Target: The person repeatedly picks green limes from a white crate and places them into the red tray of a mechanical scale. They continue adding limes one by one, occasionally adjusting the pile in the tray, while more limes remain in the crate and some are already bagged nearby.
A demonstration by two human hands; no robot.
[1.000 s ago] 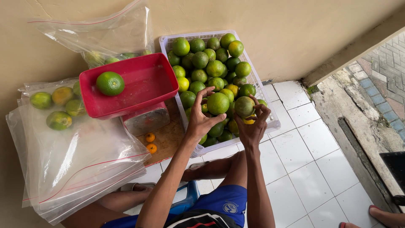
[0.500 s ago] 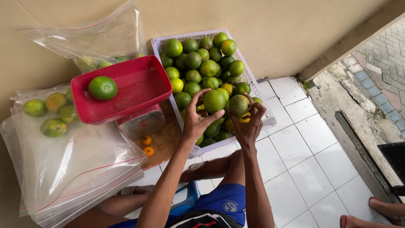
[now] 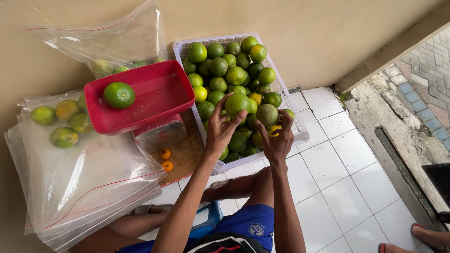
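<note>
A white plastic crate (image 3: pixel 300 133) against the wall is heaped with green and yellowish citrus fruits (image 3: pixel 225 70). My left hand (image 3: pixel 220 129) grips one green fruit (image 3: pixel 236 103) at the near end of the pile. Beside it my right hand (image 3: pixel 277 140) holds another, duller green fruit (image 3: pixel 267 114). To the left, a red tray (image 3: pixel 154 91) sits on a scale and carries a single green fruit (image 3: pixel 118 95).
Clear plastic bags (image 3: pixel 79 182) lie stacked at left, one holding a few green fruits (image 3: pixel 63 137); another bag (image 3: pixel 108 44) leans on the wall. Two small orange fruits (image 3: pixel 165 159) lie on a board. White floor tiles (image 3: pixel 347 187) stretch right; someone's foot (image 3: pixel 429 236) shows at the corner.
Both hands have stayed on the pile, each keeping its fruit. The view has shifted slightly; the tray and bags have not moved.
</note>
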